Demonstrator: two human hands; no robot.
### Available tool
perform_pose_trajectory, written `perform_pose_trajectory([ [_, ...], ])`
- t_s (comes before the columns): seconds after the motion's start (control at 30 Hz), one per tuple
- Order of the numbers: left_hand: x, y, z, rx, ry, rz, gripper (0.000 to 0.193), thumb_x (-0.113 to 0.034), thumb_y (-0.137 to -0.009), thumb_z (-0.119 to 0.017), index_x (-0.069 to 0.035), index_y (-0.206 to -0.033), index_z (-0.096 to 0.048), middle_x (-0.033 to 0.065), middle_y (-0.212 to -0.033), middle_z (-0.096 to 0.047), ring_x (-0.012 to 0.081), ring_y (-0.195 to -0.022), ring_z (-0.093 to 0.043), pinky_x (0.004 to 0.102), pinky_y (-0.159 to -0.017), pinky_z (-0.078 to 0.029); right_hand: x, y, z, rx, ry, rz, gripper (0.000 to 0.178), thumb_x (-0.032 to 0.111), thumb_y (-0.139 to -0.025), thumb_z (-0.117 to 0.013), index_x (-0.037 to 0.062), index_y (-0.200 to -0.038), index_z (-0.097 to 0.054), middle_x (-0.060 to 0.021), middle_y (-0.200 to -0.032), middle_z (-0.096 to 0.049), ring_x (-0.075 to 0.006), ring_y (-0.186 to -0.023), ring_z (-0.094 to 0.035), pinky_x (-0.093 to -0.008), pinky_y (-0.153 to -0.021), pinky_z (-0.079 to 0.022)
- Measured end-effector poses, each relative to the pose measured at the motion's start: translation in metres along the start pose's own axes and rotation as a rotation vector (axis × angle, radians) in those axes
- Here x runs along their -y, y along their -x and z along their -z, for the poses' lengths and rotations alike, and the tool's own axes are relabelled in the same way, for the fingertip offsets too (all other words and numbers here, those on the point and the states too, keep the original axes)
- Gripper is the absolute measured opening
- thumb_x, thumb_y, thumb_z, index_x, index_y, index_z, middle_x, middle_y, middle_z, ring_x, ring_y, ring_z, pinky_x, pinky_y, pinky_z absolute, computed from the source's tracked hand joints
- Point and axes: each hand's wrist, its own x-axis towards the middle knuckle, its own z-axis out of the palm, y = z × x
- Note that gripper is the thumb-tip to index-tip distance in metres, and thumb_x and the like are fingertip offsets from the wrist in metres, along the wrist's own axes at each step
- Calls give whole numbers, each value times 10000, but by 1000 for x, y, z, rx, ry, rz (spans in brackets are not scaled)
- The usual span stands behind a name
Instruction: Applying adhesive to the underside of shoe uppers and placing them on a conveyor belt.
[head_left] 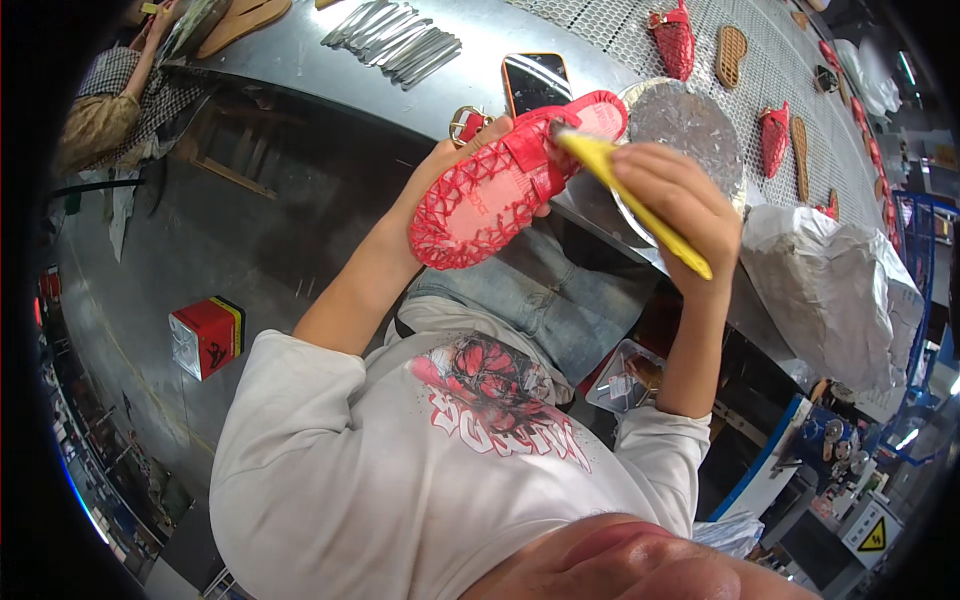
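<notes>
In the head view, the person's left hand (478, 138) holds a red woven shoe (486, 205) above the near edge of the metal table (290, 60). Its fingers curl around the shoe's side; most of the palm and some fingers are hidden beneath it, so their full grip cannot be made out. The shoe lies tilted, its open lattice end toward the person's left forearm and its other end toward the round container (690, 120). A gold-coloured buckle (468, 123) shows just beside the left fingers; how it is attached is hard to see.

The right hand (680, 195) is closed around a yellow-handled brush (655, 228), the handle's end sticking out below the fist. The brush's head reaches the shoe near its red strap; the bristles are small and blurred, and whether they press on the strap or the insole cannot be told. The thumb is largely out of sight.

Behind the shoe, an orange-edged phone (536, 80) is partly covered. The round container, with a grey, flaky surface, is partly blocked by the right hand. At the upper left, another person (115, 110) is cut off by the dark fisheye rim.
</notes>
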Motion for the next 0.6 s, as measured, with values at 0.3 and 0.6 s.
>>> perform_pose_trajectory([
  [0.3,-23,17,69,101,215,-165,747,-617,-968,-404,32,-1329,-485,235,-1148,-637,267,-852,-707,333,-759,-603,-5,-57,-23,17,-399,-85,242,-57,-800,-570,-19,-1031,-633,-129,-964,-660,-249,-855,-650,-323,-786,-498],
  [0.6,-22,59,106,-93,288,-313,788,-642,-959,-390,56,-1311,-484,224,-1121,-641,255,-867,-699,353,-751,-608,-115,-144,-154,458,355,61,221,56,-857,-595,88,-1061,-674,-66,-1033,-664,-315,-843,-667,-401,-739,-541],
])
